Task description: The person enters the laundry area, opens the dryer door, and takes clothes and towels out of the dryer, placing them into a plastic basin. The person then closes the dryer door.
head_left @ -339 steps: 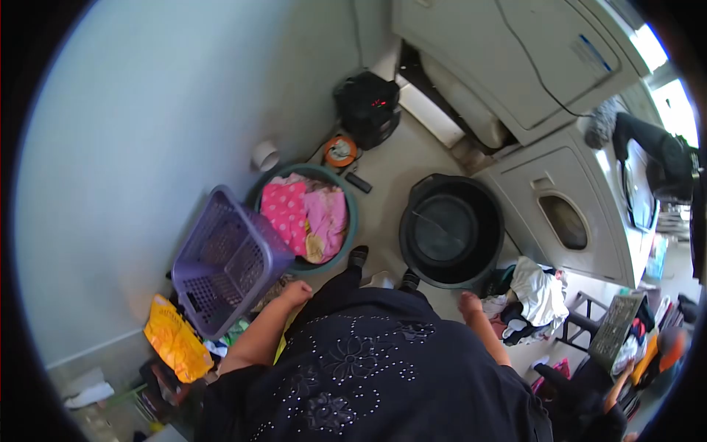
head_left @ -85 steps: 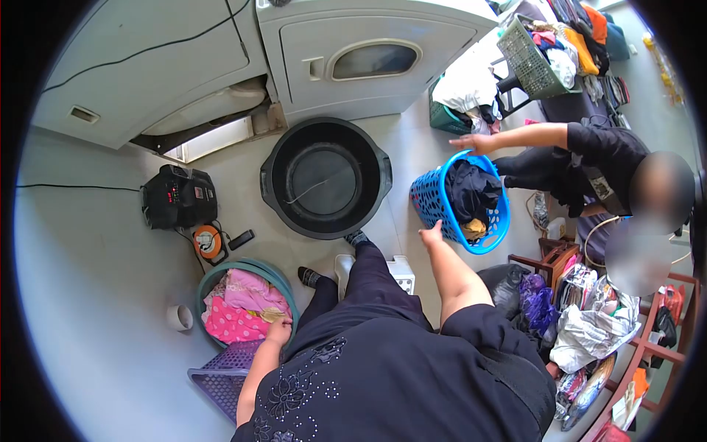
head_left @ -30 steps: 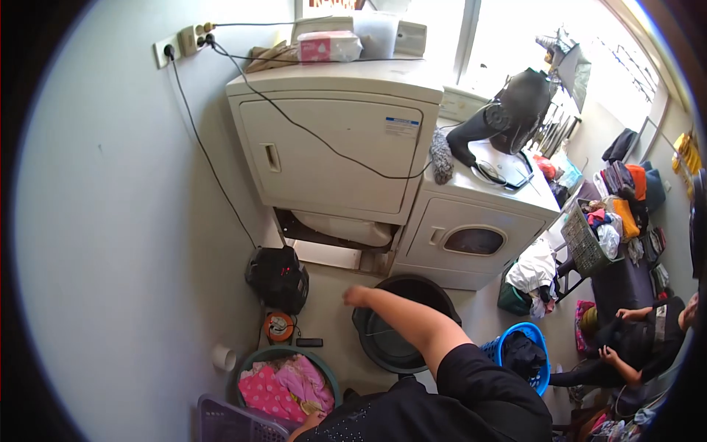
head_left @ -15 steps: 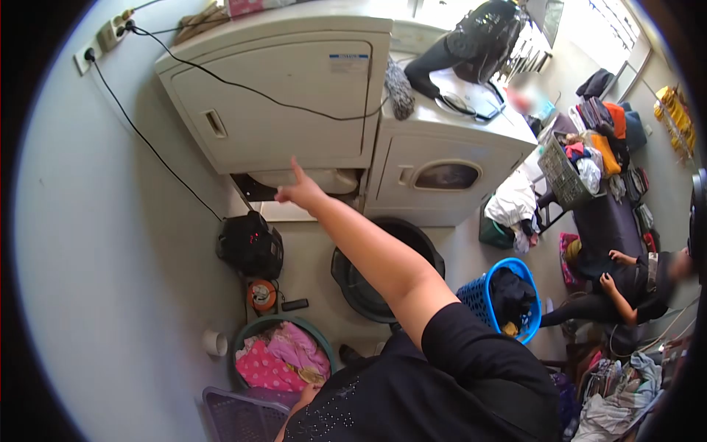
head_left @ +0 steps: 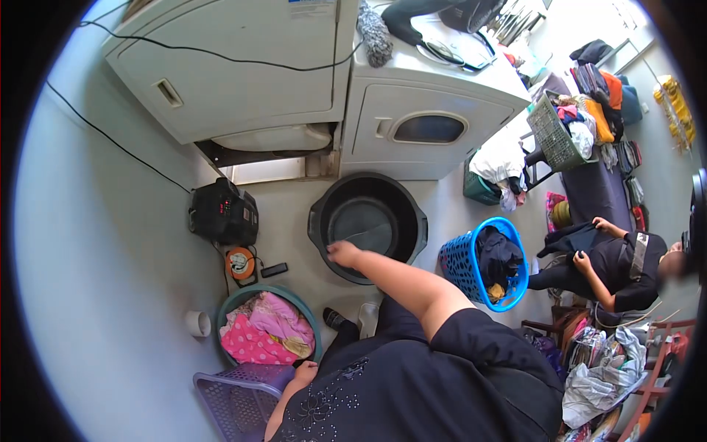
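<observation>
Over the near-left rim of a round black tub (head_left: 398, 254) hangs my right hand (head_left: 344, 254), its fingers curled in and nothing seen in them. My left hand (head_left: 305, 370) is low by my side, close to a purple plastic basket (head_left: 247, 374) and a green round tub (head_left: 318, 320). Its fingers are too small and partly hidden to make out a grip. Pink cloths (head_left: 276, 317), one with white dots, fill the green tub.
Two white dryers (head_left: 250, 74) stand ahead, with a grey duster (head_left: 375, 37) on the right one. A black device (head_left: 224, 211) and an orange cable reel (head_left: 241, 263) lie by the wall. A blue laundry basket (head_left: 460, 261) holds dark clothes. A person (head_left: 626, 265) sits at right handling dark cloth.
My right hand has come down from pointing at the left dryer to the black tub, its index finger now curled. The view has tilted downward. The seated person now holds up dark cloth.
</observation>
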The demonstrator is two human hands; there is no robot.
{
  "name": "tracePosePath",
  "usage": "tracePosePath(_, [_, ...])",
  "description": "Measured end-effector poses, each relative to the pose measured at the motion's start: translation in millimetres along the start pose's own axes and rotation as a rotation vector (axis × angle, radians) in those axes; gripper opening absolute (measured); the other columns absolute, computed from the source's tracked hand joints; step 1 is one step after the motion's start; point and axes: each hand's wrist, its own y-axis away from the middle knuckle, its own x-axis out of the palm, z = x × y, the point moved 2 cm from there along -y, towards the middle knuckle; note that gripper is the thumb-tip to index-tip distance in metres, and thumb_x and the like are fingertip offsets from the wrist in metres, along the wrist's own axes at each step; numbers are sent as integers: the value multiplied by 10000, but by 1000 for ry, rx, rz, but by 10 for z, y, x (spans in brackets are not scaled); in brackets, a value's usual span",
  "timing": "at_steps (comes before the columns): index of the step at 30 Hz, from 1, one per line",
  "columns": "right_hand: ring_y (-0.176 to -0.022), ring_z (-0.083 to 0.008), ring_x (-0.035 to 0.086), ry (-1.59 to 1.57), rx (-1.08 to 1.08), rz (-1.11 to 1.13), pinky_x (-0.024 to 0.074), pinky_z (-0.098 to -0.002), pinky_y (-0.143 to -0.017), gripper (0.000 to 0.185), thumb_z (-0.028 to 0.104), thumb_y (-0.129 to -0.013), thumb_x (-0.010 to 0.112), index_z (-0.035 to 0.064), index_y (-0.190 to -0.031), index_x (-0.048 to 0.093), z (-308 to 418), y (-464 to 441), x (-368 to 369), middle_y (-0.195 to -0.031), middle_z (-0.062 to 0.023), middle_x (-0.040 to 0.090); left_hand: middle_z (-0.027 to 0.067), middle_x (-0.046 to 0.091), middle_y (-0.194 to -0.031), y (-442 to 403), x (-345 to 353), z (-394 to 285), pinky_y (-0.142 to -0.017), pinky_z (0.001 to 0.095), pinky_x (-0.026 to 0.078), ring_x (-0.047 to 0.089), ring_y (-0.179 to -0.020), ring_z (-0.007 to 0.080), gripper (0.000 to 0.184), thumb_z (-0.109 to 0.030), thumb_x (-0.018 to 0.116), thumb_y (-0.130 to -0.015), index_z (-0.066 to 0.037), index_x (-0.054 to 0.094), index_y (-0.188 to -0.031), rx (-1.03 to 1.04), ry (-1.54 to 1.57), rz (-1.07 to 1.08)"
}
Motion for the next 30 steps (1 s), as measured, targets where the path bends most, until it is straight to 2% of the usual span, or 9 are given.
tracePosePath(4, [-756, -215, 550, 49, 219, -98, 448, -302, -713, 434, 99, -725, 560, 14, -1148, 511, -924, 737, -320, -886, -118, 589, 192, 493, -1111, 42, 161, 251, -857, 356, 422, 529, -989, 302, 769, -427, 673, -644, 1, 353, -1197, -52, 19, 11])
tracePosePath(8, [-830, -245, 543, 77, 440, -204, 438, -325, -765, 433, 110, -726, 556, 15, -1145, 500, -1739, 1289, -915, -939, -140, 577, 200, 483, -1131, 111, 384, 157, -870, 359, 419, 525, -1006, 306, 811, -445, 685, -637, 9, 336, -1212, -106, 12, 11])
tracePosePath(15, [-958, -298, 531, 175, 790, -384, 419, -365, -855, 434, 129, -727, 548, 18, -1141, 481, -3102, 1735, -2160, -1031, -179, 556, 213, 466, -1165, -154, 947, -933, -893, 363, 413, 516, -1035, 313, 886, -476, 705, -625, 21, 305, -1240, -175, 47, 4])
tracePosePath(20, [-1050, -336, 523, 270, 1017, -544, 406, -393, -920, 434, 143, -728, 542, 19, -1137, 467, -3892, 1664, -2900, -1097, -206, 541, 233, 444, -1191, -679, 1443, -1140, -912, 380, 404, 498, -1060, 344, 936, -509, 708, -609, 2, 274, -1262, -212, 13, -71])
tracePosePath(21, [-1050, -336, 523, 275, 1014, -546, 406, -393, -920, 434, 143, -728, 542, 19, -1137, 467, -4173, 1641, -2980, -1097, -206, 541, 233, 444, -1191, -720, 1480, -1246, -912, 380, 404, 498, -1060, 344, 936, -509, 708, -609, 2, 274, -1262, -210, 18, -70])
tracePosePath(23, [-1006, -364, 541, 608, 981, -749, 428, -397, -877, 465, 169, -709, 582, 38, -1141, 472, -4629, 1506, -3116, -1069, -195, 559, 221, 458, -1162, -679, 1532, -1345, -907, 374, 401, 510, -1032, 326, 887, -433, 726, -621, 2, 293, -1262, -273, -92, -154])
tracePosePath(24, [-1006, -364, 541, 611, 981, -742, 428, -397, -877, 465, 169, -709, 582, 38, -1141, 472, -4669, 1453, -3182, -1069, -195, 559, 221, 458, -1162, -689, 1561, -1403, -907, 374, 401, 510, -1032, 326, 887, -433, 726, -621, 2, 293, -1262, -280, -91, -152])
tracePosePath(28, [-962, -361, 561, 279, 1024, -557, 450, -381, -824, 409, 175, -705, 588, 19, -1078, 529, -4606, 1355, -3352, -1028, -183, 586, 225, 417, -1202, -669, 1558, -1535, -914, 384, 393, 485, -1059, 345, 927, -492, 698, -624, -45, 250, -1302, -315, -173, -135])
tracePosePath(30, [-863, -342, 592, 263, 971, -584, 475, -373, -760, 323, 148, -682, 599, 27, -981, 581, -4769, 1325, -3393, -935, -167, 618, 222, 412, -1207, -724, 1574, -1564, -913, 383, 391, 482, -1063, 342, 948, -521, 685, -620, -54, 235, -1311, -332, -209, -122])
